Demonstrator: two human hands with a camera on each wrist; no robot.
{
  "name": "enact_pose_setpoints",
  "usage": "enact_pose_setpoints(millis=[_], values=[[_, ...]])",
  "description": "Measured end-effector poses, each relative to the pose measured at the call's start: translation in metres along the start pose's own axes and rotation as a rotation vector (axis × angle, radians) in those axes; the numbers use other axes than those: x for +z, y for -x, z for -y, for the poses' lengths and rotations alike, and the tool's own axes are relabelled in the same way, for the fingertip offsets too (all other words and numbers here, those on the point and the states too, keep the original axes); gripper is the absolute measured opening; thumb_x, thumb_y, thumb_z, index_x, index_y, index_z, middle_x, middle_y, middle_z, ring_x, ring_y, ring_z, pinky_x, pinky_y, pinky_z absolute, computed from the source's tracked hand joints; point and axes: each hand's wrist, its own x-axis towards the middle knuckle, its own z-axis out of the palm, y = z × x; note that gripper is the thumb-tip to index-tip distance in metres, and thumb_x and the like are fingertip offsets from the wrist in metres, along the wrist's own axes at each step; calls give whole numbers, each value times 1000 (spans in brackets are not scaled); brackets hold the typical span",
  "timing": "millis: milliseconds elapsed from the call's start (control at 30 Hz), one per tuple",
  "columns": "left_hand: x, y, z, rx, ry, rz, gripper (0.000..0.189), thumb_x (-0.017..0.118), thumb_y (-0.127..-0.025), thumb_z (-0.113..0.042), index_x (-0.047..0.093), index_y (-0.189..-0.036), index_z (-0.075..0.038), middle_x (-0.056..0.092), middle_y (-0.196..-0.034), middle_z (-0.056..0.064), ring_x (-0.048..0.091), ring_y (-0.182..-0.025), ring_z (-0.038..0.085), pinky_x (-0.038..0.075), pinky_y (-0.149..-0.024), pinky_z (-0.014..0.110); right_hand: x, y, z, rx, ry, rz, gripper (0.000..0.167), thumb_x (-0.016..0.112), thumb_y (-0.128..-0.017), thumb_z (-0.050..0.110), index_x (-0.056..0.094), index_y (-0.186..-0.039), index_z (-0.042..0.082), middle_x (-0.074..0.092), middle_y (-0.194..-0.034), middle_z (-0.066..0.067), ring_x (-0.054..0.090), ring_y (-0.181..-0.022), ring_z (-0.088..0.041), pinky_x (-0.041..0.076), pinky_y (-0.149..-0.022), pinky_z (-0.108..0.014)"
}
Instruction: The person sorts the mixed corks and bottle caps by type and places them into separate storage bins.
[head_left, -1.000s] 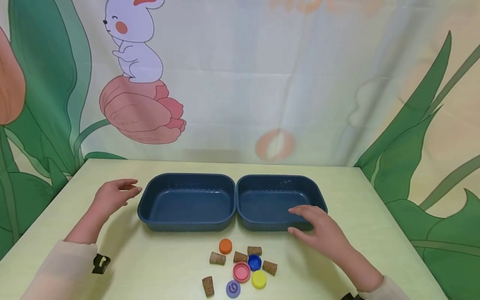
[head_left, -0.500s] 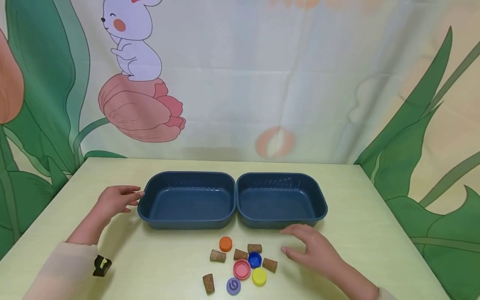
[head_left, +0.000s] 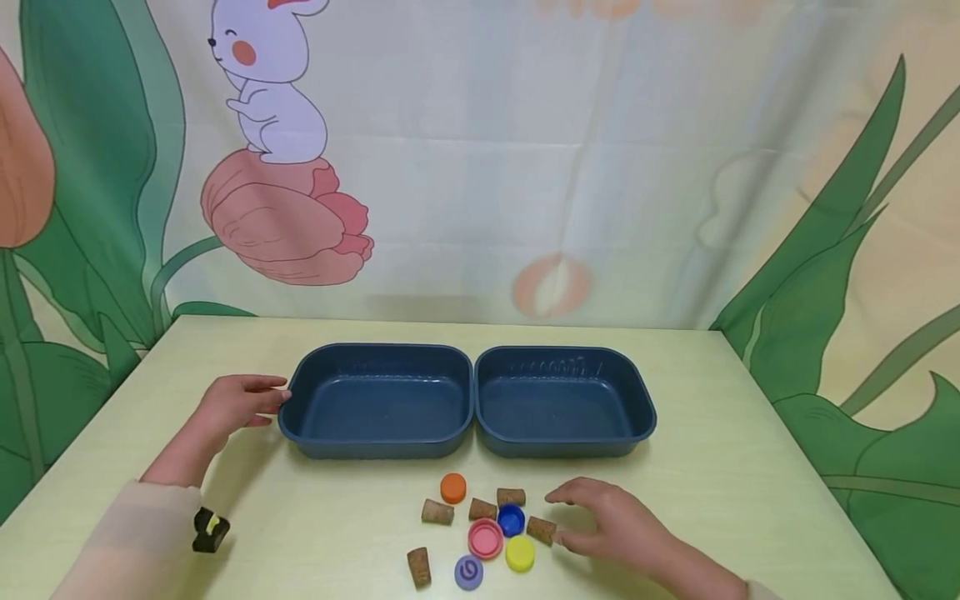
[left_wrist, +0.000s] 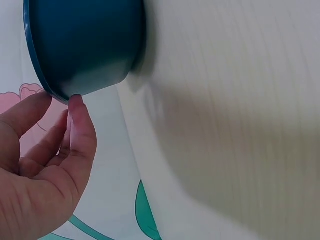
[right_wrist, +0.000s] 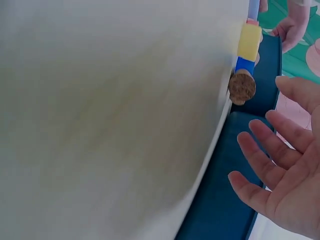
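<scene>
Looks barely started: no caps [head_left: 485, 539] or corks [head_left: 437, 512] in left tray [head_left: 375, 450] or right tray [head_left: 562, 447]; all lie on surface [head_left: 750, 433], 6 o'clock of trays. Left hand [head_left: 236, 406] touches left tray's rim at 9, grip unclear. Right hand [head_left: 611, 525]: fingers spread, unloaded, nearest cork [head_left: 540, 530] at 9. Open room toward 3.

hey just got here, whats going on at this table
A person has both hands at a table. The left hand is at the rim of the left blue tray; whether it grips is hard to tell. The right hand is open beside the rightmost cork, not holding it. Four other corks and five coloured caps lie in front of that tray and the right blue tray.
</scene>
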Motion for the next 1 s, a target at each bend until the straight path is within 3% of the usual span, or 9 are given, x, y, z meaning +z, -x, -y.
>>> enact_pose_setpoints(millis=[233,433,733,1000], values=[[-1,-1,1,-42,71,25,55,61,-103,-18,47,-139,20,78,-102,8,67,-79,0,62,-74,21,5,-3,-2,16,40,48,34,79,-88,26,74,-118,10,76,-113,-2,68,-98,-16,59,-89,-35],[1,-2,3,-57,155,41,52,61,-102,-13,47,-137,22,72,-87,-9,66,-73,2,61,-71,20,5,-5,-1,23,39,76,31,79,-88,23,75,-115,9,77,-106,0,66,-91,-11,58,-83,-30],[0,-6,7,-60,222,55,50,60,-102,-10,46,-137,24,69,-79,-14,66,-68,3,60,-68,18,8,-10,1,49,42,112,25,79,-85,18,78,-108,8,78,-103,-1,68,-89,-9,60,-85,-31],[2,-5,8,-65,221,49,51,61,-103,-12,47,-137,22,68,-78,-15,65,-69,2,60,-68,18,9,-12,1,14,60,111,21,79,-86,19,79,-104,9,78,-97,1,66,-84,-5,58,-80,-26]])
